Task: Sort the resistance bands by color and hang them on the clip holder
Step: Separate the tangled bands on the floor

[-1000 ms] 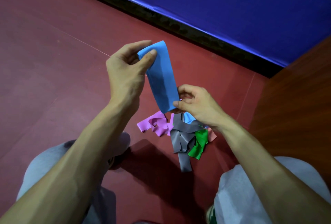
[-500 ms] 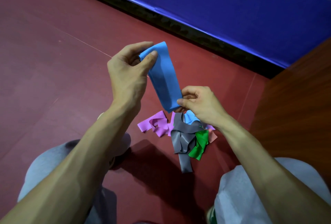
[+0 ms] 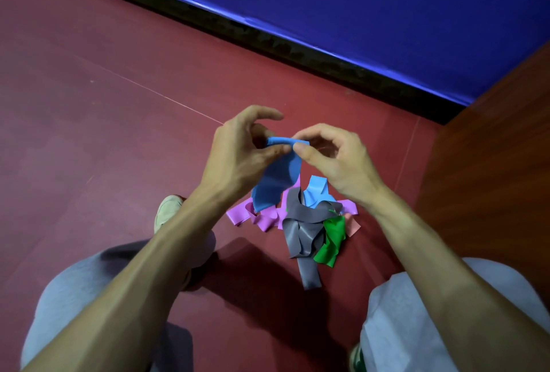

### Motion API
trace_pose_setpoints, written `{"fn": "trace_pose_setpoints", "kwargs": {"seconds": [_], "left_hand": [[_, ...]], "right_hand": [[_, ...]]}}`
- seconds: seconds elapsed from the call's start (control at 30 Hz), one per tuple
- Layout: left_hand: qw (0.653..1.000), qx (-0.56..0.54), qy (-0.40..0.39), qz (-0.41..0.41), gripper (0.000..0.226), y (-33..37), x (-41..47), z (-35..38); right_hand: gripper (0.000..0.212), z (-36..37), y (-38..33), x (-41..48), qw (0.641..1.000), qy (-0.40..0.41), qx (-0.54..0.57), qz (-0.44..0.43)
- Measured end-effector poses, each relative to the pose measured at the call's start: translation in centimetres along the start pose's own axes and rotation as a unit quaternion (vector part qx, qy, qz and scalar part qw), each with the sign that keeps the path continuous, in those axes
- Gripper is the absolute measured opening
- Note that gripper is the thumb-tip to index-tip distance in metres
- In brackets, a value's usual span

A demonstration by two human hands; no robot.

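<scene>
Both hands were raised over the dark red floor (image 3: 119,139), close together, thumbs almost meeting. The left hand (image 3: 238,157) pinched the left end of the folded top edge of a blue band (image 3: 276,181) between its thumb and curled fingers. The right hand (image 3: 336,160) pinched the right end of the same edge between thumb and forefinger, its other fingers loosely curled behind. The band hung down from the two pinches as a flat strip, slanting toward the left. Its lower end lay across the view of the purple band (image 3: 262,218); whether it touched could not be told. The rest of the bands sat in a tangled heap on the floor below the hands, between the person's knees. The purple band was on the left, the grey band (image 3: 302,231) in the middle with one tail trailing toward the camera, and the green band (image 3: 331,240) crumpled against the grey one's right side. A second blue band (image 3: 317,193) lay at the far edge and a pink band (image 3: 353,225) showed at the right. Grey trousers (image 3: 74,297) filled the lower corners, with a pale shoe (image 3: 166,212) by the left forearm. A blue padded barrier (image 3: 387,14) ran along the far side, and a wooden panel (image 3: 491,178) stood to the right.
</scene>
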State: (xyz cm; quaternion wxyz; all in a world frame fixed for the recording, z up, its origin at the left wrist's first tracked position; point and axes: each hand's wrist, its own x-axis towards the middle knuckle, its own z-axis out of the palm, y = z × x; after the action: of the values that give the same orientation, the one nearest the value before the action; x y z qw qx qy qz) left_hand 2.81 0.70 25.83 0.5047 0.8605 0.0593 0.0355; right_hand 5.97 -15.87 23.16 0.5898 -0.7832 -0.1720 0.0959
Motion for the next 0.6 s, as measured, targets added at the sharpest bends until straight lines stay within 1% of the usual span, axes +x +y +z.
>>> {"fn": "trace_pose_setpoints", "kwargs": {"seconds": [0.23, 0.37, 0.4, 0.47, 0.53, 0.6], "left_hand": [[0.999, -0.026, -0.023, -0.005, 0.038, -0.1, 0.2, 0.6], [0.996, -0.016, -0.086, 0.016, 0.018, -0.1, -0.2, 1.0], [0.994, -0.005, -0.102, 0.027, 0.017, 0.0, -0.6, 1.2], [0.991, -0.033, -0.127, 0.041, 0.017, 0.3, -1.8, 1.7], [0.987, -0.071, -0.135, 0.043, 0.023, 0.9, -3.1, 1.9], [0.986, -0.078, -0.137, 0.047, 0.030, 2.0, -4.0, 1.8]], "right_hand": [[0.020, -0.4, -0.2, 0.0, 0.995, 0.081, -0.057, -0.029], [0.013, -0.9, -1.1, -0.6, 0.989, 0.123, -0.063, -0.056], [0.012, -1.1, -1.4, -0.9, 0.987, 0.134, -0.063, -0.062], [0.013, -1.4, -2.1, -1.6, 0.985, 0.146, -0.064, -0.070], [0.015, -1.6, -3.2, -2.4, 0.983, 0.153, -0.066, -0.074], [0.013, -2.0, -4.7, -3.1, 0.982, 0.162, -0.068, -0.076]]}}
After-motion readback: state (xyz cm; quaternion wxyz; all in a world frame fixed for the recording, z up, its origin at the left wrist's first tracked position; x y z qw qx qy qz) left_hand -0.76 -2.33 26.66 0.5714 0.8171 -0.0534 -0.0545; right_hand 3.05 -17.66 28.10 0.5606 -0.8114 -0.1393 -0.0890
